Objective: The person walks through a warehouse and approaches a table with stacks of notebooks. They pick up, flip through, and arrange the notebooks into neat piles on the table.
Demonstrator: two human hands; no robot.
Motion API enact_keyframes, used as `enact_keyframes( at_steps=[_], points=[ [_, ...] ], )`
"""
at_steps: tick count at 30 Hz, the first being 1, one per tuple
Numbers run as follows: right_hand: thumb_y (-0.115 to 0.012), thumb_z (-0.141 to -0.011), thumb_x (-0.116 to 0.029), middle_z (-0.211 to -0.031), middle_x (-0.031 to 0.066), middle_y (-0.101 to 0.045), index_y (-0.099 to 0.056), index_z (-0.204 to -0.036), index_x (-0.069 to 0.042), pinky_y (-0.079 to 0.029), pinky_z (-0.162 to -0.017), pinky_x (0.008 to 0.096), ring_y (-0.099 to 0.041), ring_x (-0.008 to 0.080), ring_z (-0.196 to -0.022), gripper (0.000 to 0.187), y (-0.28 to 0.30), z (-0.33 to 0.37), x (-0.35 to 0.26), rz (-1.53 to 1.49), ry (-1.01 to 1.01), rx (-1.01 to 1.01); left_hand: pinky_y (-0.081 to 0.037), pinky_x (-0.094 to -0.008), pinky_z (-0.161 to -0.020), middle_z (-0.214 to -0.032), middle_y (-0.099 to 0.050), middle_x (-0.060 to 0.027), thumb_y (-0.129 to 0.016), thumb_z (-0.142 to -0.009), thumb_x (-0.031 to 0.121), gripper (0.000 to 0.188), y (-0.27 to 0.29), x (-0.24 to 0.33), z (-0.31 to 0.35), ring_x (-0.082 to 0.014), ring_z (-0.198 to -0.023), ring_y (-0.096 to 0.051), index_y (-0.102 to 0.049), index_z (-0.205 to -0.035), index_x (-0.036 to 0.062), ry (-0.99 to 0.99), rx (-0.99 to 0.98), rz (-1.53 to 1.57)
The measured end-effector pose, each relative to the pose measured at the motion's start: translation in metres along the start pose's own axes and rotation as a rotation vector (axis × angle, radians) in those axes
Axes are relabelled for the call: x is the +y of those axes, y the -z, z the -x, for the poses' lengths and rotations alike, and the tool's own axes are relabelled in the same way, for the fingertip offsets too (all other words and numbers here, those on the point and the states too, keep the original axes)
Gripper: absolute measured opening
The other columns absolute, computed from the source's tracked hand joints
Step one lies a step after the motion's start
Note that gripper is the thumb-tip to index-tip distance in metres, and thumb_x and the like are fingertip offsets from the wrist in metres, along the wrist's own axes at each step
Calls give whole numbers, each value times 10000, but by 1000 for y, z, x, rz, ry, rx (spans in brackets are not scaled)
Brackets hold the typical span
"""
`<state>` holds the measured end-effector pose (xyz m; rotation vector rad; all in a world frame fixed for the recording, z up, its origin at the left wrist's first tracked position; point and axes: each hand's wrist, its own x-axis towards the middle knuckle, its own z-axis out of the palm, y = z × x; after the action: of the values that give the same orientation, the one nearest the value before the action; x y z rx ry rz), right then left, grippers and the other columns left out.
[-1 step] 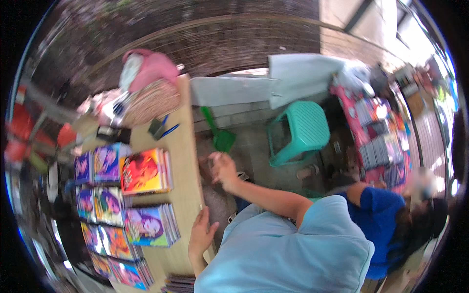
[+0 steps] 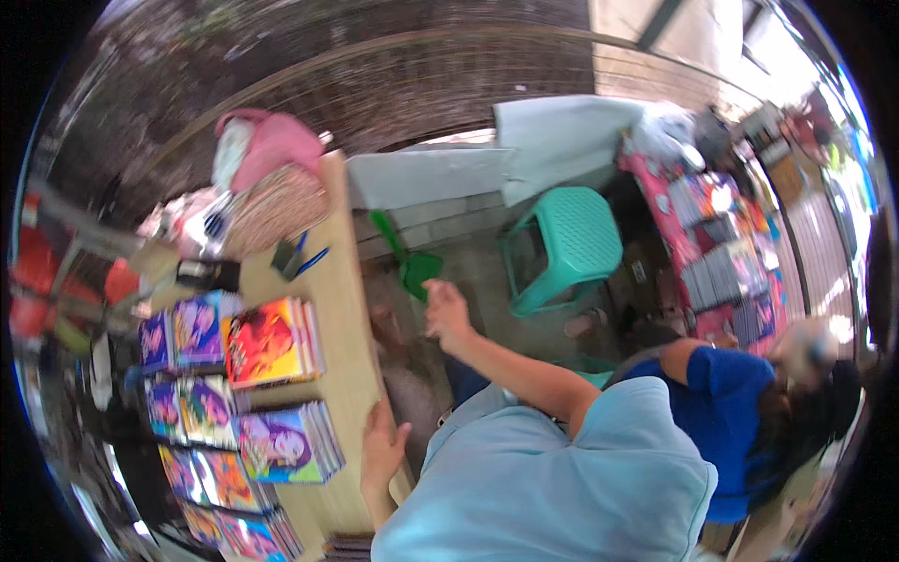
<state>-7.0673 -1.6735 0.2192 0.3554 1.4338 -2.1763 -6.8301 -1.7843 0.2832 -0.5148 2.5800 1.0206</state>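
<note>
My left hand (image 2: pixel 384 450) rests on the edge of the light wooden table (image 2: pixel 348 309), fingers stretched out and thumb apart, with nothing held. Just left of it stands a stack of books (image 2: pixel 276 445) with purple and green covers. My right hand (image 2: pixel 449 317) hangs in the air over the floor to the right of the table. Its fingers are slightly bent and apart, somewhat blurred, and nothing shows in them. In this view it appears just below a green dustpan (image 2: pixel 419 273) on the floor.
A green plastic stool (image 2: pixel 582 234) stands right of the dustpan. Beyond it, a pink-covered table (image 2: pixel 660 211) carries books. A person in blue (image 2: pixel 707 426) is close on my right. More book stacks (image 2: pixel 272 344), blue pens (image 2: pixel 312 261) and a pink bag (image 2: pixel 281 150) lie on my table.
My right hand has moved slightly right, away from the table edge. The view has shifted a little, so the stool and table sit further left. My left hand stays at the table edge.
</note>
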Motion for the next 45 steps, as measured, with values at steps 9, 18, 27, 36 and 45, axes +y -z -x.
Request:
enact_keyframes(
  at_steps=[9,18,27,36,45],
  points=[
    [-416,-804,-1,-708,86,-481,-316,-1348,-87,-445,-488,405,-495,191,-506,560,438,-150,-213,-443,577,929,-262,-613,-1005,-1412,52,-390,-748,-693,378,1184,-62,7,-87,-549,-1296,-134,115,-1407,-6,585,-22,-429],
    [-544,-741,-133,-870,215,-611,-281,-1325,79,-494,-807,408,-610,427,-783,675,701,-199,-435,987,638,1961,-386,-541,-792,-1204,-411,-294,-519,-844,301,588,-119,-15,-133,-455,-1036,-417,-319,-1301,-10,607,537,-1062],
    [-558,-840,-173,-1196,232,-532,-566,-1153,8,-344,-980,517,-434,362,-1195,361,533,-227,-423,1235,924,1621,-299,-542,-823,-1277,-362,-298,-555,-802,339,691,-96,40,-94,-465,-1124,-353,-291,-1331,-20,544,148,-1090],
    [-594,-820,-291,-1372,175,-391,-303,-1414,-183,-322,-1045,383,-433,342,-1209,670,68,-23,-208,1230,883,-2121,-280,-538,-1042,-1489,-65,-234,-725,-720,315,877,-73,34,-112,-450,-1350,-130,-251,-1413,63,624,422,-228],
    [-633,-836,-205,-1108,105,-626,-506,-1256,-55,-460,-888,354,-597,234,-1003,464,-75,36,-100,1023,217,-2018,-478,-328,-815,-1112,-614,-101,-577,-887,346,463,-83,0,70,-210,-962,-598,-515,-1271,96,702,1223,958]
  ],
)
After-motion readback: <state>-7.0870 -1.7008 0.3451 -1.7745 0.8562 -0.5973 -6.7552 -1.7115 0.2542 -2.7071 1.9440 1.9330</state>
